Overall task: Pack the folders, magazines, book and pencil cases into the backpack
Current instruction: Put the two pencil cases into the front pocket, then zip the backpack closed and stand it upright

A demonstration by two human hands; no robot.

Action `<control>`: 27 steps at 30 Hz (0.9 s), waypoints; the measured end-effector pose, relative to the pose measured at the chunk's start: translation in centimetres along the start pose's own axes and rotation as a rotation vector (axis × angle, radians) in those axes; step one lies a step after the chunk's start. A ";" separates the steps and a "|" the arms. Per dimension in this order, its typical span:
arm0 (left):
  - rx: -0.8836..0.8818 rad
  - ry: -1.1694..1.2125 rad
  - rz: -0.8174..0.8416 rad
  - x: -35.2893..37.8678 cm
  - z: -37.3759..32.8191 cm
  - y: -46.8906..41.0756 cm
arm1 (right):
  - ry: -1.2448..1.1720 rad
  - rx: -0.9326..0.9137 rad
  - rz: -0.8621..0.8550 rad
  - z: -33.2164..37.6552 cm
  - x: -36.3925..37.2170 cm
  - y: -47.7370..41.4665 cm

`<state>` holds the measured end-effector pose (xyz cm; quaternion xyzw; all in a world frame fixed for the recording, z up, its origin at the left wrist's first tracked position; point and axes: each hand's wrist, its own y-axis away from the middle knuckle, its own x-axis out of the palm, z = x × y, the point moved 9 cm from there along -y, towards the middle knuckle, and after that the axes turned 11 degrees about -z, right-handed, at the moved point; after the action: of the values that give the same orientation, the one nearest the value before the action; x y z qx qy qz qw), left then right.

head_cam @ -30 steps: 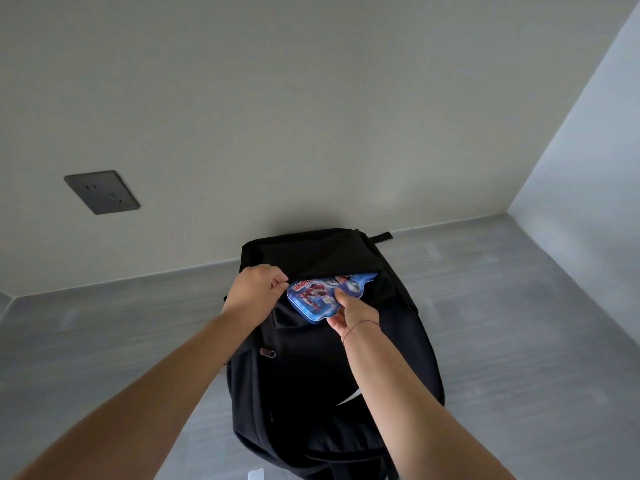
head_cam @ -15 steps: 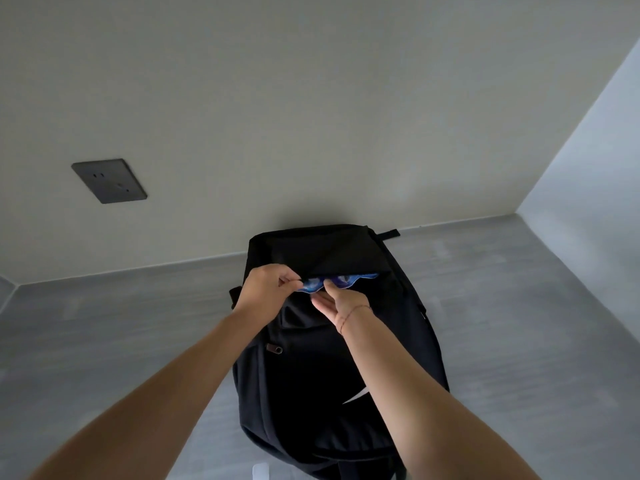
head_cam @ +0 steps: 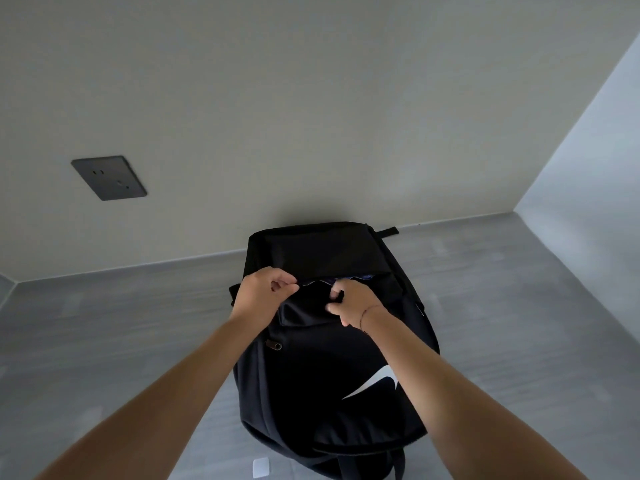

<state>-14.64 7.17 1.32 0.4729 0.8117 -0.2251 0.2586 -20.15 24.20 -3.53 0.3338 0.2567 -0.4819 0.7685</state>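
Note:
A black backpack with a white swoosh lies flat on the grey surface, its top toward the wall. Its front pocket gapes in a narrow slit. Inside the slit shows only a thin blue sliver of the pencil case; the rest is hidden by fabric. My left hand pinches the pocket's edge at the slit's left end. My right hand has its fingers curled over the pocket's lower lip, just below the sliver. No folders, magazines or book are in view.
A dark wall socket plate sits on the back wall, left of the backpack. A second wall closes the corner on the right. A small white object lies by the backpack's near end. Grey surface spreads on both sides.
The blue pencil case has slid from half out to almost fully inside the pocket. My right hand let go of it and now grips the pocket's lower lip. My left hand kept its pinch.

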 end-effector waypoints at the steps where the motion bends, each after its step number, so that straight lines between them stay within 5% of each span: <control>1: -0.011 0.016 -0.007 -0.1 0.3 0.3 | 0.010 -0.047 -0.030 0.1 -0.3 0.3; 6: -0.077 0.051 -0.030 -1.2 2.7 1.9 | -0.329 -0.170 -0.185 -0.5 -2.9 3.0; 10: -0.116 0.030 -0.025 -1.7 4.9 3.7 | -0.485 -0.080 -0.400 -1.2 -4.1 4.7; 12: -0.130 0.030 -0.049 -2.0 5.7 4.3 | -0.399 -0.075 -0.518 -0.3 -3.3 5.9; 16: -0.132 -0.002 -0.081 -2.3 6.2 4.8 | -0.213 -0.280 -0.493 4.1 1.0 7.8; 21: -0.099 -0.035 -0.096 -1.7 4.9 4.0 | 0.120 -0.492 -0.754 9.4 0.6 7.1; 27: -0.122 -0.055 -0.104 -0.3 4.6 3.0 | 0.408 -0.330 -0.438 10.0 2.9 0.1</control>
<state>-10.95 5.56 -2.38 0.4071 0.8399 -0.2013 0.2971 -18.19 14.97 0.87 0.2312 0.5453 -0.5107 0.6232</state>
